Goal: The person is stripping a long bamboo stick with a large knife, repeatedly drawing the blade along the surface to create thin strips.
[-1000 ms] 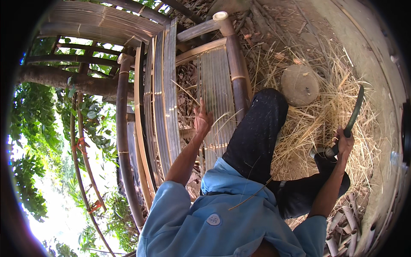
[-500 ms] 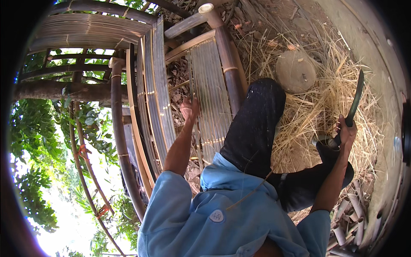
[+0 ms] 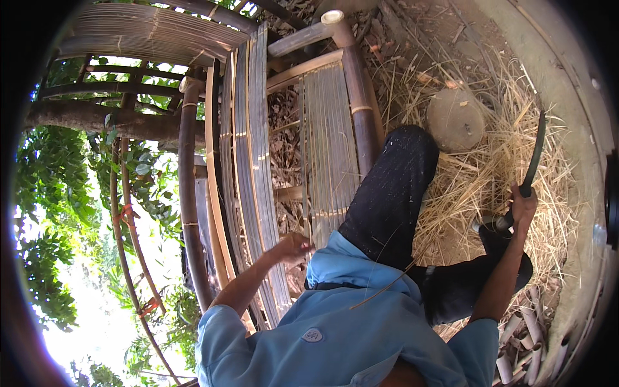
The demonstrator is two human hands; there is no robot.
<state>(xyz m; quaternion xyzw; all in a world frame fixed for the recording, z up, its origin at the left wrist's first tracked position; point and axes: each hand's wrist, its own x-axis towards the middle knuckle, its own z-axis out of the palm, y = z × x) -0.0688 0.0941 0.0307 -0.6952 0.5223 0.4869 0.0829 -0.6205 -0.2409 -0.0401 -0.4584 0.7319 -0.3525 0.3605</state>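
R hand (image 3: 523,205) is clamped on 1 long dark knife (image 3: 536,153), held over straw (image 3: 451,213) on the R side, blade pointing fwd. L hand (image 3: 293,247), fingers curled, is nr the hem of the blue shirt (image 3: 367,332), by the bamboo bench (image 3: 332,135); can't tell if it grips anything. 1 round wood block (image 3: 456,120) sits just beyond 1 knee (image 3: 412,145).

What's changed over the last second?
Your left hand has drawn back along the brown slatted bamboo bench, toward the light-blue cloth shirt; whether it grips anything is unclear. Your right hand still holds the long dark curved-bladed knife over pale dry straw.
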